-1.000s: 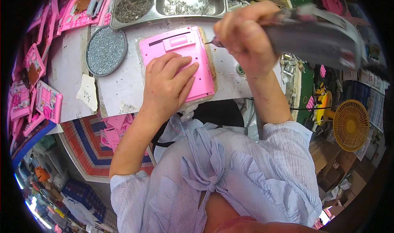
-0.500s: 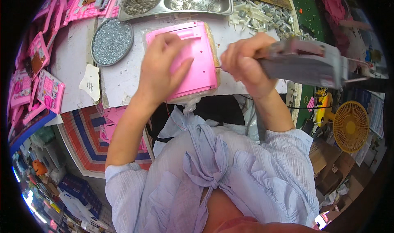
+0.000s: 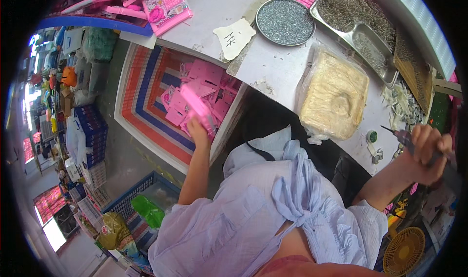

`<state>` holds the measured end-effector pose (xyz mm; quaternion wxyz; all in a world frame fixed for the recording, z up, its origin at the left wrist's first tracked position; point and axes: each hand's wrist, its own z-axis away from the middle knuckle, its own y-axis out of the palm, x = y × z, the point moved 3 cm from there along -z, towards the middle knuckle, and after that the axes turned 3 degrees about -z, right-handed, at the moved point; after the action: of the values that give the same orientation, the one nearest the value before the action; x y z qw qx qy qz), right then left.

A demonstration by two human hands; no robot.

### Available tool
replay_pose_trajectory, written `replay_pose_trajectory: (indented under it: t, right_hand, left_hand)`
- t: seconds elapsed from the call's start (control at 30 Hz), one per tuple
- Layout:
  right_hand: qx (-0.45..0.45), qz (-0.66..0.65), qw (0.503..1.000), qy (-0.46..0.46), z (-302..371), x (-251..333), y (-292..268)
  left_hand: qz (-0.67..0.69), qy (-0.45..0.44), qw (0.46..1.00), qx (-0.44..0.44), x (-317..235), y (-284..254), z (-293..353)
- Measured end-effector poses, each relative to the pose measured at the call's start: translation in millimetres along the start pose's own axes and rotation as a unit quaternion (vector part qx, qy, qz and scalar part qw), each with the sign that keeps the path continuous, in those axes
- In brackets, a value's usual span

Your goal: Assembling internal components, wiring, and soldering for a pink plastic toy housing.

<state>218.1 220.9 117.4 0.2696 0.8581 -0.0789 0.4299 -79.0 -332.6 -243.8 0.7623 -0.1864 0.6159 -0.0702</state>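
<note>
My left hand (image 3: 199,129) grips a pink plastic case (image 3: 196,102) by its near end, fingers closed around it. The case is slightly blurred and hangs over a white-rimmed bin (image 3: 126,72) with a striped liner, where several similar pink cases (image 3: 202,74) lie in a heap. Off to the right, my right hand (image 3: 429,149) is wrapped around an electric screwdriver (image 3: 403,138), its thin bit pointing left, over the table's right end. Between the hands, on the table, sits a cream-coloured pad (image 3: 336,89) wrapped in clear plastic, with nothing on it.
A round dish of small screws (image 3: 285,22) and a metal tray of small metal parts (image 3: 358,30) stand behind the pad. Pale plastic pieces (image 3: 402,104) lie at the right. More pink toys (image 3: 168,9) are at the far left. A blue basket (image 3: 131,191) stands on the floor.
My view has swung left. The pink case has left the pad, and my left hand now holds it above the bin. My right hand has moved away from the pad with the screwdriver.
</note>
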Motion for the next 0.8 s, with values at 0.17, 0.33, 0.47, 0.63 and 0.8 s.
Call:
replay_pose_trajectory:
  t: [0.17, 0.33, 0.47, 0.63, 0.8]
  right_hand:
    - [-0.025, 0.067, 0.997, 0.013, -20.0, -24.2, 18.5]
    - [-0.108, 0.11, 0.988, 0.021, -17.2, -21.1, 8.3]
    - [-0.162, 0.178, 0.971, 0.015, -25.0, -34.6, 18.5]
    - [-0.166, 0.197, 0.966, 0.015, -20.7, -27.6, 10.1]
    - [-0.112, 0.163, 0.98, -0.008, -9.0, -11.6, -8.9]
  left_hand:
    - [-0.329, -0.267, 0.852, 0.308, 45.1, 5.7, 11.4]
    - [-0.261, 0.166, 0.902, 0.302, -180.2, 81.0, -36.0]
    - [-0.143, 0.52, 0.833, 0.123, -378.4, 171.0, -51.6]
    - [-0.379, 0.592, 0.703, -0.105, -446.8, 289.3, -131.7]
    - [-0.317, 0.599, 0.732, -0.073, -446.7, 296.7, -170.2]
